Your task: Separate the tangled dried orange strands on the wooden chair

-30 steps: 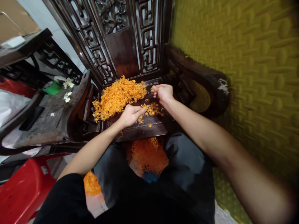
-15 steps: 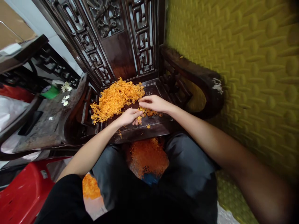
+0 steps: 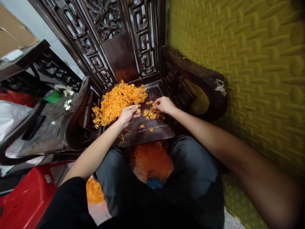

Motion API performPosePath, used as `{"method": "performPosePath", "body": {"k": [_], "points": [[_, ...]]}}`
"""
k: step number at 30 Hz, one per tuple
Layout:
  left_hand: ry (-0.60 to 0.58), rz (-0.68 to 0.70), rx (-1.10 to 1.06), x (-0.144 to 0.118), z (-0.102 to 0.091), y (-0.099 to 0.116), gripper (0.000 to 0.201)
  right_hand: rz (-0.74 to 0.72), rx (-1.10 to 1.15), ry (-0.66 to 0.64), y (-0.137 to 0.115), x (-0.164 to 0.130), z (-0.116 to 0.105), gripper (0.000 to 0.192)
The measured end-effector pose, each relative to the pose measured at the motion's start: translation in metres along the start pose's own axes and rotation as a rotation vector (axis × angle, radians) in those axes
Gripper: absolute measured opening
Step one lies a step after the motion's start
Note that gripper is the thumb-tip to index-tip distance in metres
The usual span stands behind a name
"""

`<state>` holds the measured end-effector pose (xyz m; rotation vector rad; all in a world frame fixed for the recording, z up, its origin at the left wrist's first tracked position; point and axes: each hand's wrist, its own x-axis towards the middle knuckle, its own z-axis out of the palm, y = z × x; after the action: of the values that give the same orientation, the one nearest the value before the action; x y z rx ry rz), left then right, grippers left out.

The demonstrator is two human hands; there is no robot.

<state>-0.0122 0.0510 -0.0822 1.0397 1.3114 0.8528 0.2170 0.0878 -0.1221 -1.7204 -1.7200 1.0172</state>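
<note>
A big pile of thin orange strands lies on the dark wooden chair seat. A smaller heap of the same strands lies to its right, between my hands. My left hand rests at the big pile's near edge, fingers bent over a few strands. My right hand touches the small heap from the right, fingertips pinched on some strands. A few loose bits lie nearer to me on the seat.
More orange strands fill a container between my knees, and another orange heap lies lower left. The carved chair back and curved armrest enclose the seat. A yellow padded wall stands right, a red plastic stool lower left.
My right hand went left over the small heap, then drew back to its right side. My left hand slid up and left toward the big pile, uncovering the small heap.
</note>
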Motion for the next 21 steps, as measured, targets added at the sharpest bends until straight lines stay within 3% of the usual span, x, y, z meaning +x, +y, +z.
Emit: {"method": "performPosePath", "body": {"k": [4,7,10,13,16,18,21], "points": [[0.089,-0.005,-0.108,0.015,0.006,-0.004,0.022,-0.222,-0.106,-0.028,-0.015,-0.011,0.005,0.048],[0.116,0.126,-0.073,0.014,0.020,-0.007,0.022,-0.388,-0.086,-0.095,-0.037,-0.021,0.004,0.047],[0.155,0.275,-0.049,0.017,0.030,-0.004,0.020,-0.407,-0.027,-0.170,-0.059,-0.032,0.005,0.042],[0.348,0.403,-0.004,0.030,0.025,0.013,0.023,-0.438,-0.020,-0.175,-0.079,-0.044,0.005,0.040],[0.591,0.432,0.041,0.039,0.003,0.035,0.034,-0.585,-0.174,-0.243,-0.085,-0.053,0.000,0.041],[0.537,0.426,0.154,0.034,-0.016,0.040,0.035,-0.605,-0.327,-0.249,-0.076,-0.052,-0.003,0.037],[0.091,0.294,0.623,0.008,-0.041,0.027,0.024,-0.465,-0.605,-0.111,-0.047,-0.040,-0.008,0.031]]}}
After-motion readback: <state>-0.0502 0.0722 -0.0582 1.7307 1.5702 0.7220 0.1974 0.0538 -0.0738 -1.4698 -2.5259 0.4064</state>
